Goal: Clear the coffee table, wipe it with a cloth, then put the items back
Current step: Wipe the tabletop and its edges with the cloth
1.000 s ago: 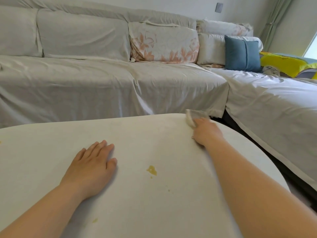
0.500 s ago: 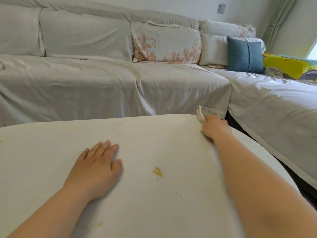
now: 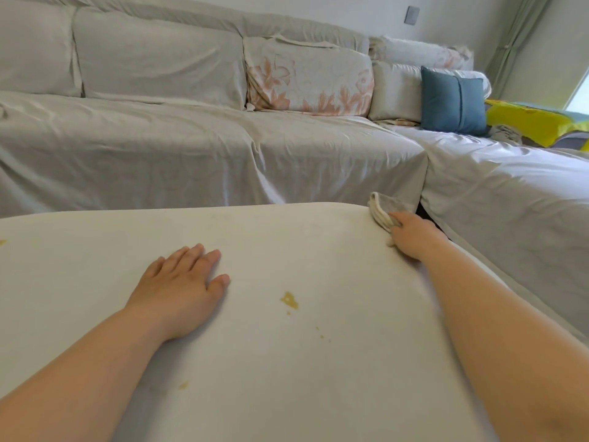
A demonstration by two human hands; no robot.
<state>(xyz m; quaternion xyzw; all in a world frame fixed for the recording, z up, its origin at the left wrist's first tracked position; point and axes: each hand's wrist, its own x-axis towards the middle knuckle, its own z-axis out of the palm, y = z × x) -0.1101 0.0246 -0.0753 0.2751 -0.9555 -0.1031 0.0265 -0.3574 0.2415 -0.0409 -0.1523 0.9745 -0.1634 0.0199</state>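
Note:
The white coffee table (image 3: pixel 287 378) fills the lower view, with nothing standing on it. My right hand (image 3: pixel 412 236) holds a folded grey-and-cream cloth (image 3: pixel 382 210) against the table's far right corner, its fingers curled round the cloth. My left hand (image 3: pixel 183 283) lies flat on the tabletop, fingers straight, left of the middle. A yellow stain (image 3: pixel 289 300) marks the surface between my hands, with small specks (image 3: pixel 320 332) near it, a fainter spot (image 3: pixel 183 385) by my left forearm and another (image 3: pixel 2 242) at the left edge.
A grey-covered corner sofa (image 3: pixel 191 148) runs behind the table and down the right side. On it lie a floral cushion (image 3: pixel 309 79), a blue cushion (image 3: pixel 454 100) and a yellow blanket (image 3: pixel 535 122). A dark gap (image 3: pixel 424 215) separates table and sofa.
My right hand has slid the cloth rightward along the far edge to the table's corner. My left hand stays flat in the same spot.

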